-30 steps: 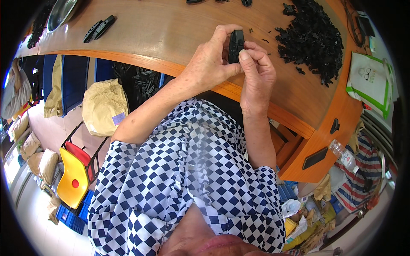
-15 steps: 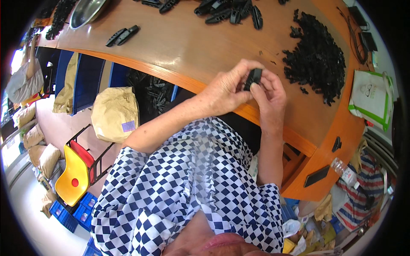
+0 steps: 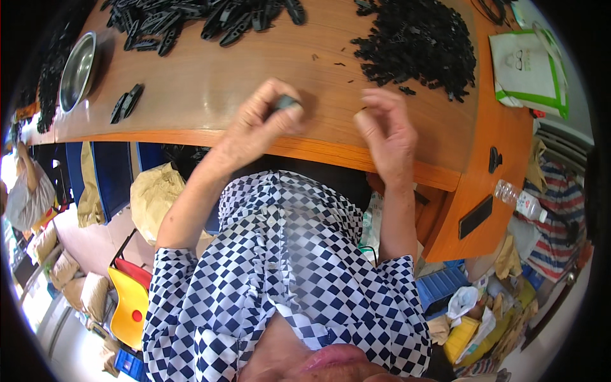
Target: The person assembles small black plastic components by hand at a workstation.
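Note:
My left hand [image 3: 258, 121] is closed around a small black plastic part [image 3: 286, 102], held above the front of the wooden table [image 3: 210, 95]. To its right, apart from it, my right hand [image 3: 389, 130] has thumb and forefinger drawn together. A dark speck shows at those fingertips, too small to name. Beyond the right hand lies a big heap of small black plastic pieces [image 3: 420, 51]. Two long black plastic housings [image 3: 127, 103] rest side by side at the left, and many more like them form a pile [image 3: 184, 19] at the far side.
A steel bowl [image 3: 79, 71] stands at the far left. On the right are a green-edged white bag [image 3: 528, 70], a dark phone-like slab [image 3: 475, 217] and a plastic bottle [image 3: 520, 200]. Beside the table are a brown paper sack [image 3: 156, 200] and a yellow chair [image 3: 129, 309]. Another person sits at left.
My hands, together on the black part before, have come apart. The left has gone leftward with the part. My view has shifted, so more of the far piles shows.

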Demonstrator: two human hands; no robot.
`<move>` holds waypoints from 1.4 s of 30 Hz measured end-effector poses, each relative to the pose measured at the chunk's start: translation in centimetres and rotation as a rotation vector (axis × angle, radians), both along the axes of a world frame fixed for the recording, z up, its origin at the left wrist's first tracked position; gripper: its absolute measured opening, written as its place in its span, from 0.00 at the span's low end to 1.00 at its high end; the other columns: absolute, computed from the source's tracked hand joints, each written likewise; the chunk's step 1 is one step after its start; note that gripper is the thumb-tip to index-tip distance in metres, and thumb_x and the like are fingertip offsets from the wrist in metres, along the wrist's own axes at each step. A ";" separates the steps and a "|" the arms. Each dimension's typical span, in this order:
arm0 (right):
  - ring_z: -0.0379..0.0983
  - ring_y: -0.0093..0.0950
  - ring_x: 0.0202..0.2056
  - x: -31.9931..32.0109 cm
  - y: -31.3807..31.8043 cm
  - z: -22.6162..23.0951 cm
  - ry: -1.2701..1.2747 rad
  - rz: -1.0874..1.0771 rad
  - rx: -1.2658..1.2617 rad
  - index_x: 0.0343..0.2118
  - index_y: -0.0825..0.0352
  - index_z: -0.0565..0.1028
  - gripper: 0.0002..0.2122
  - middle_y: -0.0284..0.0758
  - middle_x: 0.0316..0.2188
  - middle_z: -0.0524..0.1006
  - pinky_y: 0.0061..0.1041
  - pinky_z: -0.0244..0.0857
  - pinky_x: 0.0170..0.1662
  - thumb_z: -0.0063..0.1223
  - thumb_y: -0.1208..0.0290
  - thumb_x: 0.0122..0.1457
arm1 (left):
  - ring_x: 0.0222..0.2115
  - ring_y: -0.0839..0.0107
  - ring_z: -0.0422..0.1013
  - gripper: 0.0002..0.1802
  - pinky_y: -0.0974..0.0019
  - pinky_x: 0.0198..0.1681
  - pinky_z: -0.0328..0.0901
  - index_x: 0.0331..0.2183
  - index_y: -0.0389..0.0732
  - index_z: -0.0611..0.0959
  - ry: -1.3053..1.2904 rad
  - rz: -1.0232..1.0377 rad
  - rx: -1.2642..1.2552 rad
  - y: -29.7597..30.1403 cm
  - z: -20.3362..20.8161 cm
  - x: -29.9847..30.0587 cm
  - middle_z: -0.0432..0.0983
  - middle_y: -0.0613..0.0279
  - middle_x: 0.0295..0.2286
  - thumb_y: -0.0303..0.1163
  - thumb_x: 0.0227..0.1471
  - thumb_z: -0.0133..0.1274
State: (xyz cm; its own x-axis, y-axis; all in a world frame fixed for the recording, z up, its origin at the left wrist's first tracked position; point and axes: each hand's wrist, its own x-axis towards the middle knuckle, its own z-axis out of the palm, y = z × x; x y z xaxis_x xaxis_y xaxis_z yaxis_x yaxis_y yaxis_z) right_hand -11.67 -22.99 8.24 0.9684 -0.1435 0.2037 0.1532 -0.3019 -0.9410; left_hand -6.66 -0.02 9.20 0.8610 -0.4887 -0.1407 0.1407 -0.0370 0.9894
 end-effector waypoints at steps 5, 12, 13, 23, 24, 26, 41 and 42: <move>0.69 0.40 0.41 1.7 -6.0 -1.4 -0.037 -0.334 -0.711 0.36 0.66 0.75 0.10 0.40 0.37 0.72 0.35 0.64 0.46 0.58 0.75 0.50 | 0.18 0.68 0.67 0.11 0.65 0.24 0.62 0.29 0.38 0.75 -0.630 0.216 0.660 2.3 1.8 4.8 0.66 0.59 0.16 0.35 0.52 0.56; 0.70 0.33 0.29 3.1 -7.5 -2.9 -0.108 -0.232 -0.703 0.32 0.69 0.73 0.05 0.35 0.26 0.72 0.28 0.66 0.34 0.57 0.76 0.53 | 0.33 0.54 0.73 0.13 0.56 0.33 0.69 0.39 0.45 0.75 -1.019 0.179 1.213 5.0 0.8 10.5 0.72 0.59 0.34 0.34 0.49 0.55; 0.70 0.29 0.26 2.8 -6.8 -3.2 -0.032 -0.260 -0.359 0.33 0.68 0.73 0.05 0.33 0.24 0.73 0.26 0.65 0.30 0.55 0.74 0.56 | 0.34 0.56 0.72 0.13 0.57 0.33 0.69 0.39 0.45 0.75 -1.003 0.144 1.283 5.0 0.7 10.7 0.72 0.60 0.33 0.34 0.49 0.56; 0.74 0.24 0.25 2.5 -1.3 -1.8 0.369 0.106 1.034 0.38 0.63 0.69 0.04 0.38 0.29 0.78 0.19 0.67 0.26 0.49 0.73 0.61 | 0.31 0.49 0.73 0.11 0.53 0.33 0.67 0.35 0.42 0.73 -0.877 0.175 1.188 4.6 0.1 10.9 0.76 0.52 0.29 0.32 0.48 0.54; 0.75 0.24 0.26 2.5 -0.8 -1.5 0.373 0.151 1.053 0.39 0.63 0.68 0.05 0.40 0.31 0.78 0.19 0.67 0.26 0.49 0.74 0.61 | 0.27 0.59 0.75 0.09 0.62 0.26 0.67 0.34 0.42 0.75 -0.926 0.230 1.049 5.2 -0.9 11.0 0.78 0.55 0.25 0.32 0.49 0.55; 0.76 0.25 0.26 2.4 0.2 -0.9 0.375 0.136 0.994 0.38 0.63 0.68 0.05 0.42 0.33 0.78 0.18 0.67 0.26 0.48 0.74 0.61 | 0.26 0.67 0.75 0.08 0.69 0.23 0.64 0.33 0.43 0.75 -0.546 0.218 0.748 5.5 -0.8 9.9 0.78 0.58 0.25 0.31 0.50 0.56; 0.70 0.16 0.30 2.5 5.8 1.6 0.223 -0.007 0.652 0.33 0.68 0.71 0.03 0.30 0.27 0.73 0.14 0.63 0.33 0.53 0.78 0.58 | 0.32 0.69 0.78 0.11 0.83 0.16 0.63 0.37 0.38 0.75 0.381 0.163 -0.288 -0.7 -0.1 0.9 0.78 0.54 0.33 0.26 0.50 0.57; 0.70 0.16 0.30 2.6 6.1 1.7 0.187 -0.005 0.626 0.33 0.68 0.71 0.03 0.30 0.27 0.74 0.14 0.63 0.34 0.53 0.78 0.58 | 0.32 0.71 0.78 0.11 0.83 0.17 0.63 0.37 0.38 0.76 0.354 0.169 -0.254 -0.8 0.2 0.8 0.78 0.56 0.32 0.26 0.50 0.58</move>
State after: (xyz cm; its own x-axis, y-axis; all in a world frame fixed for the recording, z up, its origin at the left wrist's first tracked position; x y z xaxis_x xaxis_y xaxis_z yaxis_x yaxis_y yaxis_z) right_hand -9.10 -16.87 9.91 0.9785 -0.1851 -0.0914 -0.0297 0.3120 -0.9496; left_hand -5.83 -0.82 9.40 0.8523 -0.4026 -0.3339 0.4542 0.2531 0.8542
